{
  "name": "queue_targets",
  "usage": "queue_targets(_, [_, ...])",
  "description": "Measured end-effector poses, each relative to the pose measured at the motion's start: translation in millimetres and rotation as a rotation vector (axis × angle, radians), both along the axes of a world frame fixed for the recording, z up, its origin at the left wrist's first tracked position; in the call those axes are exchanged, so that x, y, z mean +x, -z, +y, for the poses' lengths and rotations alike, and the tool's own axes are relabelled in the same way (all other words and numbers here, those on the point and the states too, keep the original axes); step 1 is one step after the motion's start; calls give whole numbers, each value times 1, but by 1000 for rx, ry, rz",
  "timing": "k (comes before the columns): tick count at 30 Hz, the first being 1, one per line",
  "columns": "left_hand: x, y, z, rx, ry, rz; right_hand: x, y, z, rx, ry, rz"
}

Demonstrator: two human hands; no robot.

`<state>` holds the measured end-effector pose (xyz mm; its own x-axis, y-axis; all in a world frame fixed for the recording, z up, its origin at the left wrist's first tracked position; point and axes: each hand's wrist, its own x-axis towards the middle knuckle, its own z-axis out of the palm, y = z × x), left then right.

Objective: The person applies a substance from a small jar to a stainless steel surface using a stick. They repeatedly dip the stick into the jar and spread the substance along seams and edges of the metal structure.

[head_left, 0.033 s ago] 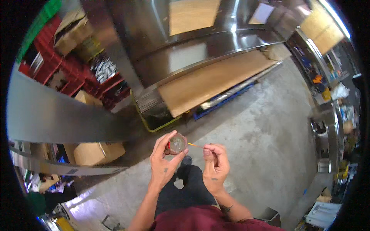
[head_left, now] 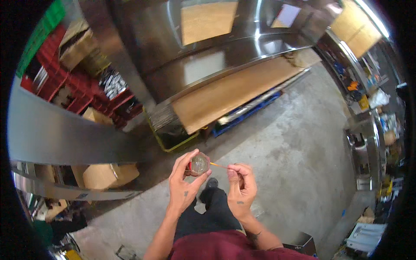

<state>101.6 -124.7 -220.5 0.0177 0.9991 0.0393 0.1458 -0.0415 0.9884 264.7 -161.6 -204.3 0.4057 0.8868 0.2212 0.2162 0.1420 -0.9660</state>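
Note:
My left hand [head_left: 184,187] is raised in front of me and holds a small roll of brownish tape [head_left: 199,164] with a red core, fingers wrapped around its rim. My right hand [head_left: 241,187] sits just to the right of the roll and pinches the free end of a thin orange-brown strip [head_left: 219,165] that stretches from the roll to its fingertips. Both forearms come up from the lower edge over my dark trousers and maroon shirt.
Ahead lies a stack of wooden boards [head_left: 234,93] on a blue pallet [head_left: 251,110], under large shiny steel sheets [head_left: 195,39]. Red crates [head_left: 82,91] and cardboard boxes [head_left: 108,175] stand at the left. A cluttered workbench [head_left: 368,130] lines the right. The floor is concrete [head_left: 294,164].

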Motion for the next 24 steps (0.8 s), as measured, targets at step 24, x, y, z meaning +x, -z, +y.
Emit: queue_targets(24, [559, -113, 0, 372, 730, 46, 536, -127, -86, 126, 377, -798])
